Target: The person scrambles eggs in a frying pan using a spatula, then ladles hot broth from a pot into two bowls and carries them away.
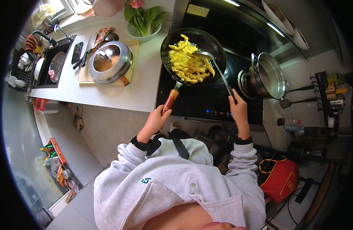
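My left hand (156, 120) grips the reddish-brown wooden handle of a dark wok (216, 73) on the black cooktop (179, 100). Inside the wok, yellow battered strips of food (191, 61) lie in bubbling oil. My right hand (238, 105) is closed around the dark handle of a metal ladle (218, 69). The ladle's bowl rests among the strips, near the wok's middle, its underside hidden by the food. Lit controls (219, 112) show along the cooktop's front edge, between my hands.
A steel pot (269, 76) stands on the right of the cooktop. On the left counter (145, 97), a domed lid (110, 63) lies on a cutting board (84, 77), beside a knife (87, 53) and a phone (77, 52). Leafy greens (145, 21) fill a colander (133, 33). Farther left is a sink (57, 69).
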Motion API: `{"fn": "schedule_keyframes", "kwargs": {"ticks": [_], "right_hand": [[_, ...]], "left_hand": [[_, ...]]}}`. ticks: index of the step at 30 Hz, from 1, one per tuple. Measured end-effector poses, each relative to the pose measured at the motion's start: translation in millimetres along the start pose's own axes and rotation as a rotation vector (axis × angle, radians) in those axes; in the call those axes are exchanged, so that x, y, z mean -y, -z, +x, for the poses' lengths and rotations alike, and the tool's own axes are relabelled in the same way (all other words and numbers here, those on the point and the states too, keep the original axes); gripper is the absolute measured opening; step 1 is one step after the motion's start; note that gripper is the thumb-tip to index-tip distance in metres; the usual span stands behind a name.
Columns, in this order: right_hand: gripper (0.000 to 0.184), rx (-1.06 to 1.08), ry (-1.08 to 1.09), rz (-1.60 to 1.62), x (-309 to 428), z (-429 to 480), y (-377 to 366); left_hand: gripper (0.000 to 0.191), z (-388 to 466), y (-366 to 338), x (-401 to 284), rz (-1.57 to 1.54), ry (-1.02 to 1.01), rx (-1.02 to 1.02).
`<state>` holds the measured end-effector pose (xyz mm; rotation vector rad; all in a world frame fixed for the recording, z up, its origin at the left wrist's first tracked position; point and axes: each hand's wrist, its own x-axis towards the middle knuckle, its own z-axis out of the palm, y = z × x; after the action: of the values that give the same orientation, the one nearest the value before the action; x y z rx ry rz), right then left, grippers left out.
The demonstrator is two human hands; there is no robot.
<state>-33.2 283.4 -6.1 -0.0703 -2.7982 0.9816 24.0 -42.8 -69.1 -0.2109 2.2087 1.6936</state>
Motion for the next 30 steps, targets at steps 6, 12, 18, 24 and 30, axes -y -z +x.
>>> {"fn": "schedule_keyframes", "kwargs": {"ticks": [6, 12, 18, 24, 30], "right_hand": [[0.036, -0.013, 0.094, -0.131, 11.1, -19.9, 67.3], [0.037, 0.051, 0.085, -0.210, 20.3, -35.6, 83.3], [0.038, 0.123, -0.120, -0.084, 13.7, -13.6, 55.3], [0.037, -0.015, 0.031, 0.018, 14.9, 0.2, 28.6], [0.035, -0.015, 0.043, 0.028, 12.6, 19.0, -29.2]], "left_hand": [[0.031, 0.2, 1.9, 3.4, 0.015, -0.034, -0.028], [0.031, 1.7, 2.0, 5.5, 0.046, -0.050, -0.046], [0.031, 2.8, 0.4, 10.2, 0.054, -0.111, -0.052], [0.031, 2.6, 2.5, 5.2, 0.046, -0.084, -0.036], [0.031, -0.6, 5.9, -1.9, 0.033, 0.020, -0.014]]}}
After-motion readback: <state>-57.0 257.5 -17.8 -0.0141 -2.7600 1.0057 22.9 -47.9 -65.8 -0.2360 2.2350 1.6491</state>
